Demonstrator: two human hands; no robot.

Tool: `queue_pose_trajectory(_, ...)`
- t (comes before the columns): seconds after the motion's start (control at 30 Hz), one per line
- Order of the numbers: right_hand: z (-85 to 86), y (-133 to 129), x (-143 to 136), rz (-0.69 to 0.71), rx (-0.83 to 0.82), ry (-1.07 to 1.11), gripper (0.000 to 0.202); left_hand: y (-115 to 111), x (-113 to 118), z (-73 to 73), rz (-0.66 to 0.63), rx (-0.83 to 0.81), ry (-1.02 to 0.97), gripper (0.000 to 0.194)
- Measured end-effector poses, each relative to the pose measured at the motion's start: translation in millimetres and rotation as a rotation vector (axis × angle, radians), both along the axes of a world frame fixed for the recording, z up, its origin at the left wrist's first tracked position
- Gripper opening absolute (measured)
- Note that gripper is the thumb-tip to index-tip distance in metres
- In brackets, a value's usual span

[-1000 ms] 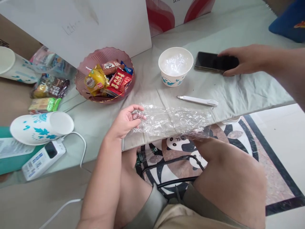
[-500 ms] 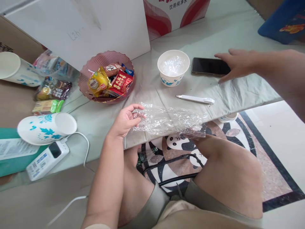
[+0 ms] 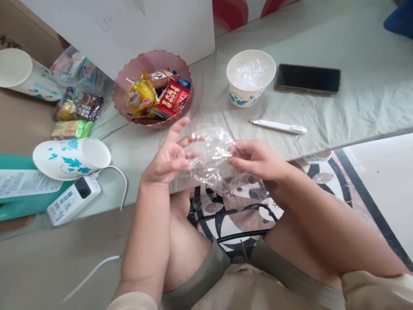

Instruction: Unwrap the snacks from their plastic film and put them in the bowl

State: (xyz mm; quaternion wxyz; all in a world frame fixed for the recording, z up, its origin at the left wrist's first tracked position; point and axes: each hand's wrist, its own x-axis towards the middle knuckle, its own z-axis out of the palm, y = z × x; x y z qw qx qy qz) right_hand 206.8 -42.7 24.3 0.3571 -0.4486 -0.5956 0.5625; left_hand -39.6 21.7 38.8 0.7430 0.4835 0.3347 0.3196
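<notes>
Clear crinkled plastic film (image 3: 213,157) is stretched between my two hands at the table's front edge, its lower part hanging over the edge. My left hand (image 3: 169,157) grips its left side between thumb and fingers, with the index finger raised. On the film's right side, my right hand (image 3: 254,159) is closed in a pinch. Beyond them stands a paper bowl (image 3: 243,97) with more clear plastic inside. A white utility knife (image 3: 279,126) lies to the right, in front of a black phone (image 3: 308,79).
A pink bowl (image 3: 138,64) of wrapped snacks stands behind my left hand. At the left are paper cups (image 3: 58,160), snack packs (image 3: 72,129) and a white device (image 3: 74,200) with a cable. White box (image 3: 167,30) behind.
My right hand has come from the phone to the plastic film and pinches it. The film is now lifted and bunched between both hands. The view has shifted slightly.
</notes>
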Motion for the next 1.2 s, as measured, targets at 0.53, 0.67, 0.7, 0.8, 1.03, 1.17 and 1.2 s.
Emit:
queue_pose_trajectory(0.53, -19.9, -5, 7, -0.581, 0.376, 0.033, 0.024, -7, 54, -29.8, 0.063, -0.029, 0.117, 0.034)
queue_pose_trajectory(0.67, -16.7, -5, 8, -0.496, 0.318, 0.061, 0.025, -5, 53, -29.3, 0.179, 0.011, 0.011, 0.037)
queue_pose_trajectory(0.7, -16.5, -5, 8, -0.483, 0.297, 0.049, 0.015, -5, 53, -27.8, 0.192, 0.022, 0.009, 0.033)
queue_pose_trajectory(0.8, -16.9, -5, 12, -0.506, 0.181, 0.067, 0.004, -6, 50, -23.2, 0.205, 0.06, 0.049, 0.013)
queue_pose_trajectory(1.03, -16.8, 3, 15, -0.722, -0.176, 0.291, 0.019, 0, 45, -30.6, 0.152, 0.106, 0.049, 0.028)
queue_pose_trajectory(1.17, -12.9, 1, 13, -0.574, -0.27, 0.295, 0.062, 3, 43, -38.8, 0.264, 0.27, 0.134, 0.025)
queue_pose_trajectory(1.2, -12.2, 0, 12, -0.516, -0.283, 0.256, 0.074, 3, 43, -39.4, 0.291, 0.282, 0.12, 0.032)
